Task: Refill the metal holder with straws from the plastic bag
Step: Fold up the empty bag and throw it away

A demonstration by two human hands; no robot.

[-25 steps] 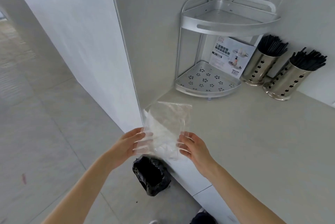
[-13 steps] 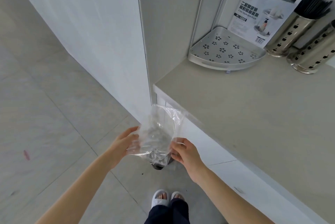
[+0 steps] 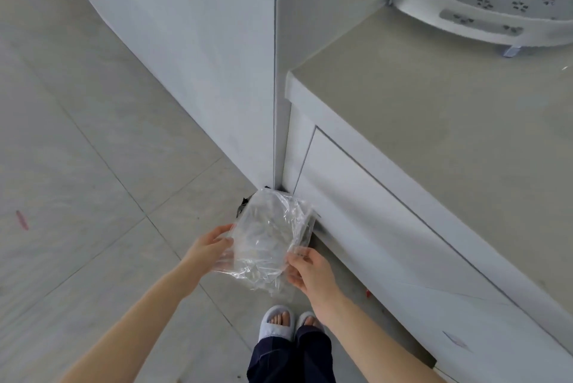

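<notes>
An empty, crumpled clear plastic bag (image 3: 268, 237) hangs low over the floor, held between both hands. My left hand (image 3: 209, 247) grips its left edge and my right hand (image 3: 310, 268) pinches its right edge. Behind the bag, a black bin liner (image 3: 243, 207) barely shows at the foot of the wall. The metal holders and the straws are out of view.
A beige counter (image 3: 449, 122) with a white cabinet front (image 3: 372, 227) runs along the right. A perforated metal corner rack (image 3: 483, 10) stands at its back. A white wall panel (image 3: 186, 41) rises on the left. My slippered feet (image 3: 290, 323) stand on the tiled floor.
My head has tilted down and the bag, held in both hands, has dropped from counter height to near the floor over the black bin. The straw holders have left the view.
</notes>
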